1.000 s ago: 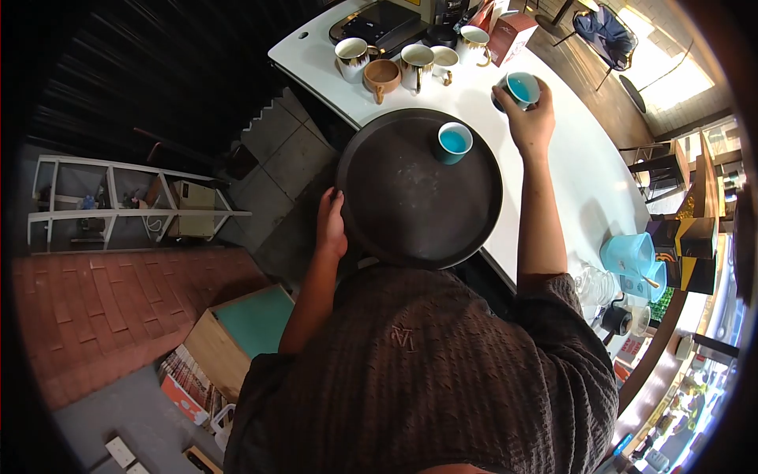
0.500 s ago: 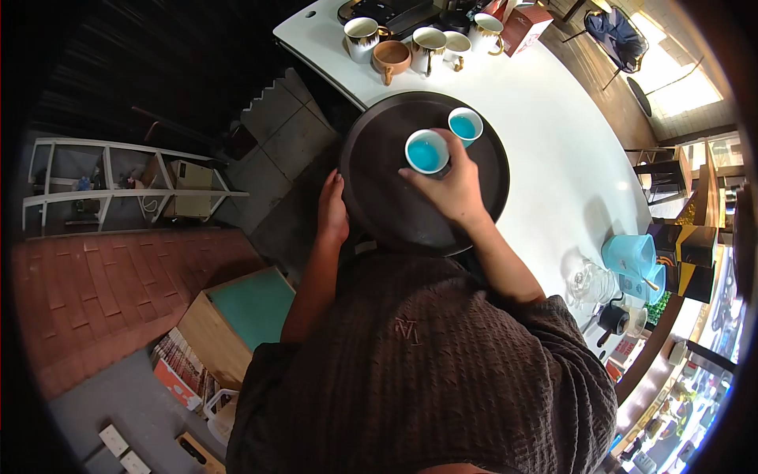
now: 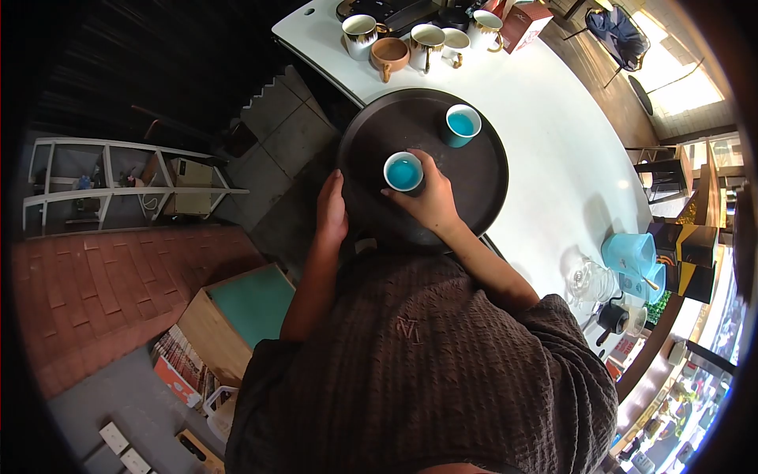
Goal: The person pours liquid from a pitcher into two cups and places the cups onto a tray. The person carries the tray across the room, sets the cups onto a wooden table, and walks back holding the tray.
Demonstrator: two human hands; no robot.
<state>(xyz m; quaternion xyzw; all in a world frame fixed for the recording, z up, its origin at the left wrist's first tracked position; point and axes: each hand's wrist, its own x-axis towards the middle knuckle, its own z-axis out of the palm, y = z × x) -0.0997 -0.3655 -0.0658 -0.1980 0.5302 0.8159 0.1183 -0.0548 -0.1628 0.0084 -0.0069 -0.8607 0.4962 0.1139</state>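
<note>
My right hand [image 3: 430,196] is closed around a paper cup [image 3: 404,174] of bright blue liquid, with the thumb on its near side and the fingers around the far side. This cup is over the left-centre of a round dark serving tray [image 3: 474,193]; whether its base touches the tray I cannot tell. A second cup [image 3: 462,126] of the same blue liquid stands on the tray's far right part. At the tray's left rim is my left hand [image 3: 332,209], gripping the edge, its fingers partly hidden by the tray.
The tray overhangs the edge of a white counter [image 3: 545,150]. Several mugs [image 3: 427,49] and a red box [image 3: 527,25] stand at its far end. To the right are a glass pitcher [image 3: 592,280] and blue plastic containers [image 3: 629,254]. A white shelf rack [image 3: 134,189] is left.
My right hand has drawn its cup left and toward my body, away from the other cup. The tray has shifted very slightly; my left hand stays at its rim.
</note>
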